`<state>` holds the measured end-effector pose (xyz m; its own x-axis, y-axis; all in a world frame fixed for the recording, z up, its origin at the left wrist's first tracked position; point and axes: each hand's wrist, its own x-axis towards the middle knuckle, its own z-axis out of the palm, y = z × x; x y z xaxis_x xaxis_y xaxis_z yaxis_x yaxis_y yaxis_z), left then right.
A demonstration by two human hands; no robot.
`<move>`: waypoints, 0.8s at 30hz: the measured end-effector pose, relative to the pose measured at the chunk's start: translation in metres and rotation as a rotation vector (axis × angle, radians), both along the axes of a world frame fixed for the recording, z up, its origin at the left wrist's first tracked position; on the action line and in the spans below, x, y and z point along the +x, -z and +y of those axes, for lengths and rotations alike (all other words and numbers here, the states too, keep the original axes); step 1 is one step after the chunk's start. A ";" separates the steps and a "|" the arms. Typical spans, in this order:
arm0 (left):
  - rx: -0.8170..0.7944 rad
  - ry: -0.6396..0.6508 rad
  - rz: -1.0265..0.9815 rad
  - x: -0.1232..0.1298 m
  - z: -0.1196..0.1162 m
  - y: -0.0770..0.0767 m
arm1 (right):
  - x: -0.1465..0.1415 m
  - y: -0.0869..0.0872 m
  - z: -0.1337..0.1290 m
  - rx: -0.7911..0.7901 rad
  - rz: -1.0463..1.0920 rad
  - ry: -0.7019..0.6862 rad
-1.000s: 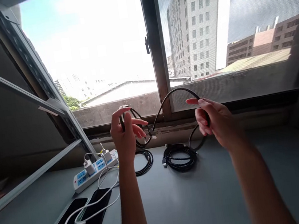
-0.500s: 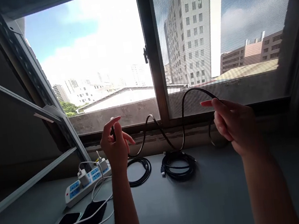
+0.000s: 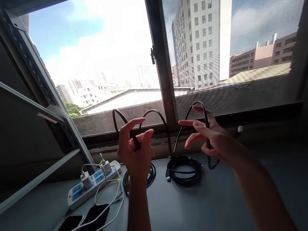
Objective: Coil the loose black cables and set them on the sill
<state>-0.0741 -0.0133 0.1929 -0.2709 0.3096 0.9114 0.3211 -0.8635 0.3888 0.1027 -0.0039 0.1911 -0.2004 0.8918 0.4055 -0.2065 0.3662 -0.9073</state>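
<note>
A long black cable (image 3: 167, 129) hangs in loops between my hands, above the back of the grey table. My left hand (image 3: 135, 146) is curled round one stretch of it, with the index finger and thumb apart at the top. On the right the cable passes through my right hand (image 3: 210, 134), whose fingers are partly spread; a light-coloured connector (image 3: 240, 129) shows beyond that hand. Below, between the hands, a coiled black cable (image 3: 185, 179) lies on the table. Another black coil (image 3: 152, 176) is partly hidden behind my left wrist.
At the left a white power strip (image 3: 77, 203) holds plugged-in chargers with white cables. Two dark phones (image 3: 86, 230) lie in front of it. A metal frame (image 3: 74, 137) rises at the left, and a window (image 3: 162, 72) stands behind the table.
My hands have come closer together, the right one moving left and its fingers opening. The cable now hangs in narrower loops, with one also rising at my left hand. The view has shifted slightly.
</note>
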 end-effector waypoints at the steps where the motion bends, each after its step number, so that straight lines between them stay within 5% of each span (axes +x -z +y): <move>1: -0.024 0.019 0.017 0.003 -0.002 0.000 | -0.004 0.001 0.000 -0.016 -0.023 -0.059; 7: -0.059 0.022 0.040 0.020 -0.006 0.004 | -0.020 0.004 -0.004 -0.009 -0.087 -0.205; 16: 0.202 -0.087 -0.203 0.024 0.000 0.008 | -0.004 0.006 0.006 0.115 -0.232 0.032; 20: 0.220 0.017 -0.048 0.021 0.003 0.013 | -0.004 0.007 0.008 0.202 -0.276 0.194; 24: 0.081 0.070 0.279 0.029 0.000 0.016 | -0.011 0.007 0.009 0.249 -0.231 0.177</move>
